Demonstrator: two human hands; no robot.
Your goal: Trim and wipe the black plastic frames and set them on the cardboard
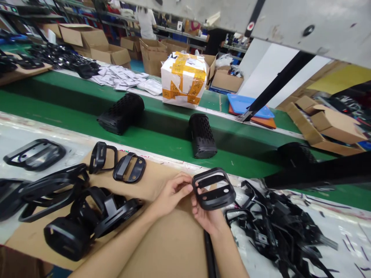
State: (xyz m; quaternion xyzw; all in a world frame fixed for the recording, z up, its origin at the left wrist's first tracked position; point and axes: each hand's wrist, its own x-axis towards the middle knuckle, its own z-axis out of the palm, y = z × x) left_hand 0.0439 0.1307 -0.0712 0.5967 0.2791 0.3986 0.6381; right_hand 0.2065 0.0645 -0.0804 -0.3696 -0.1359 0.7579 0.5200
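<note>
A black plastic frame, rounded and with long slots, is held up over the cardboard sheet. My right hand grips it from below, with the fingers partly hidden behind it. At its left edge my left hand is closed, thumb and fingers pinched against the rim. Similar black frames lie to the left on the cardboard. To the right of my hands spreads a tangled heap of black plastic scraps. A dark rod runs down beside my right forearm.
Beyond the table edge, a green conveyor belt carries black perforated housings. A taped white box and white paper packets stand farther back. A dark slanted post and a thick black bar cross the right side.
</note>
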